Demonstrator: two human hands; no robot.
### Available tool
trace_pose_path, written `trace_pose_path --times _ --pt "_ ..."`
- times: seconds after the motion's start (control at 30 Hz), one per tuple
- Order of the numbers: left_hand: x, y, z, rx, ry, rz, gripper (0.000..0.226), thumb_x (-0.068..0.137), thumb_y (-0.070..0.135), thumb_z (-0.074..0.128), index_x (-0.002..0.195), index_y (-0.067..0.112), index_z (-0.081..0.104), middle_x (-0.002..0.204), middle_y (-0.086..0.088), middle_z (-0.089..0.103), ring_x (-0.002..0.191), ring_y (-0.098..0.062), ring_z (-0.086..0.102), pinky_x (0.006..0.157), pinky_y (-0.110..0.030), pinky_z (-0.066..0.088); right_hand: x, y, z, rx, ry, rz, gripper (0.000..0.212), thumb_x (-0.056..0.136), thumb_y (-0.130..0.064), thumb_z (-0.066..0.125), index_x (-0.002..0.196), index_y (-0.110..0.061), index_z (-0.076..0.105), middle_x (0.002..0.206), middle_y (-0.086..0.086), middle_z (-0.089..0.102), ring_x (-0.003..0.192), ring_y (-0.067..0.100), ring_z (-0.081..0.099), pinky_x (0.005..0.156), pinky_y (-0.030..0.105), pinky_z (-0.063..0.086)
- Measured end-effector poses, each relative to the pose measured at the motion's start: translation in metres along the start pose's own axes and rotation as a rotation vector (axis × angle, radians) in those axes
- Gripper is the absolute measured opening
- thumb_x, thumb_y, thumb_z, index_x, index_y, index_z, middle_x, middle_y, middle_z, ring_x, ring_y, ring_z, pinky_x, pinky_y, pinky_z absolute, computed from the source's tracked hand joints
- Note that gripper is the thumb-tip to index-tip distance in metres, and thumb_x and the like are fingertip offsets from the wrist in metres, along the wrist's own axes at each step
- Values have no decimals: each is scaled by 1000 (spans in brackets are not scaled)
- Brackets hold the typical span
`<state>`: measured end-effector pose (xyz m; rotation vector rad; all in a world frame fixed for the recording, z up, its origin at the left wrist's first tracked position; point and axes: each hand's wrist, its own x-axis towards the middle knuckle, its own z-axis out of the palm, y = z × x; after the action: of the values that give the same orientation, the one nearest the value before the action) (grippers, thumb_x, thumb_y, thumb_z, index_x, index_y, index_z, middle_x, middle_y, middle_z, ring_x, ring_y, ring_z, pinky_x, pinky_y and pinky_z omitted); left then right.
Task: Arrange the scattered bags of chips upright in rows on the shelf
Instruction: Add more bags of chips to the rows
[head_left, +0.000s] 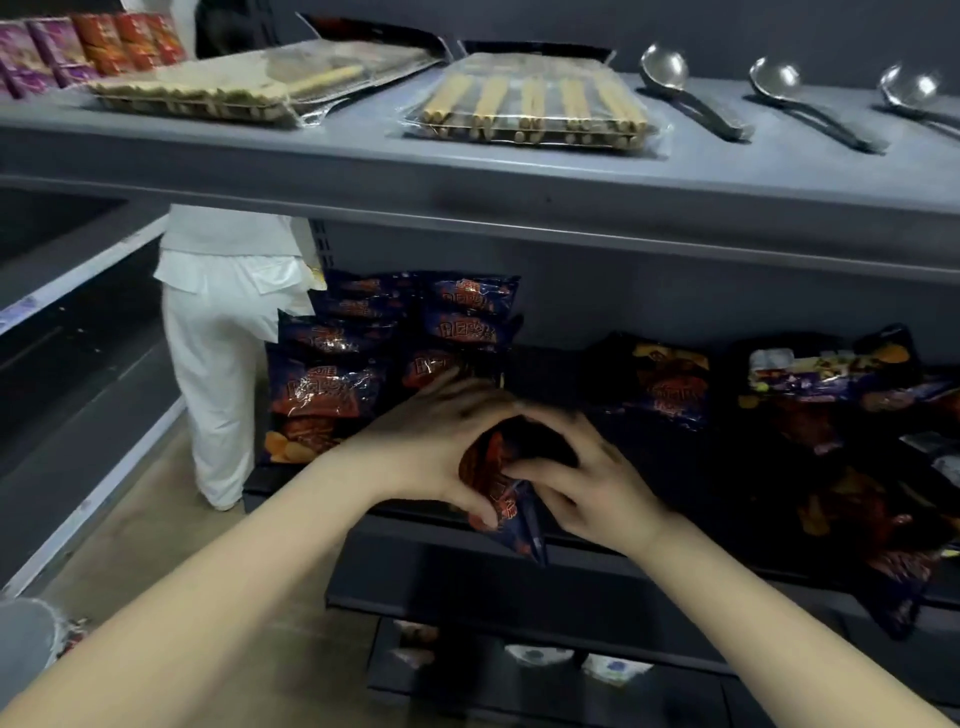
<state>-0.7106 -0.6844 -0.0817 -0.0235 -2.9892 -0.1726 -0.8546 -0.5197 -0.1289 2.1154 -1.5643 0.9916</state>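
Both hands on one chip bag (496, 483) at front of shelf (556, 371).
L hand (431, 447) & R hand (587, 488) had fingers curled round it, lower corner hanging past the lip; upright bags (327, 384) stood in rows just left, loose bags (831, 405) lay scattered to the right.

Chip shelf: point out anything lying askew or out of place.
The chip bags on the right lie flat and jumbled, unlike the upright rows at left. One dark bag hangs over the shelf front edge at far right. The left hand and right hand grip a tilted bag there.
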Motion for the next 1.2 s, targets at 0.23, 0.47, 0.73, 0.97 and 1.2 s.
trace_pose_path --times 0.23,0.47,0.73,0.97,1.2 --pt "4 7 7 -111 15 -121 95 51 72 71 126 32 30 126 8 46 117 -10 36 92 -15 25 -2 -1 1 -125 79 3 31 85 -12 68 111 -26 58 135 6 39 121 25 43 95 39 43" --pt "17 10 15 -442 90 -221 91 55 71 68 129 45 23 121 20 48 103 3 48 79 -4 35 -5 2 -15 -160 195 108 36 85 -2 65 116 -18 56 134 11 40 125 26 45 93 45 46" --pt "30 8 29 -962 471 -584 80 51 65 73 119 40 39 100 26 57 91 20 53 72 0 39 -19 -7 -12 -195 197 274 39 88 -25 63 124 -18 50 139 11 35 128 30 39 100 48 42" --pt "29 19 53 -972 501 -671 62 70 45 75 118 39 38 99 29 53 86 26 48 70 1 36 -13 -13 13 -137 -66 453 88 75 -51 69 146 -27 22 156 7 -4 140 38 19 102 49 42" --pt "6 12 50 -934 550 -680 55 71 54 71 113 46 36 103 29 53 89 27 49 69 5 36 -1 -16 33 -15 -88 505 92 77 -23 76 145 -34 15 155 11 6 137 35 28 88 44 54"
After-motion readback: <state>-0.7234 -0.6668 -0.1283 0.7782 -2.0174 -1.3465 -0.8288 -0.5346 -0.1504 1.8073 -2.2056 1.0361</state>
